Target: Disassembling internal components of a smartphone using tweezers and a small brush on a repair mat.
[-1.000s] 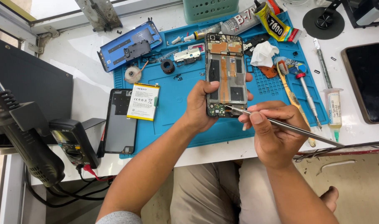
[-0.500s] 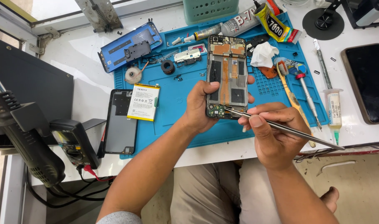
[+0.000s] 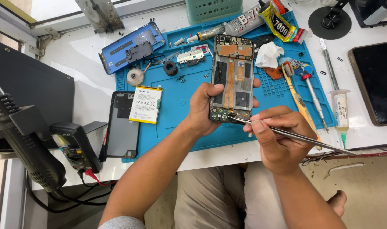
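Near the centre of the frame, the left hand (image 3: 204, 108) was closed around the lower end of an opened black smartphone with its back cover off and its copper-coloured flex cables and circuit boards exposed (image 3: 231, 78), thumb on one long edge and fingertips curling round the other, with the handset's upper end resting on the blue silicone repair mat (image 3: 180, 114). The right hand (image 3: 280, 135) was pinched shut on thin steel tweezers (image 3: 286, 133), their tips touching the small green board at the phone's lower end. The phone looked light and stiff but fragile: its bare ribbons and connectors seemed easy to tear or scratch, so the rigid side frame, where the left hand gripped it, appeared the safest place to hold. To the left of the hands on the mat lay a flat white-labelled rectangular battery (image 3: 146, 104), partly overlapping a black rectangular phone panel (image 3: 122, 133). In the upper left sat a glossy blue phone back cover (image 3: 132, 44). To the right lay a yellow-handled toothbrush (image 3: 297, 95), a slim screwdriver (image 3: 314, 99) and a clear syringe (image 3: 341, 112) on the white tabletop (image 3: 87, 85).
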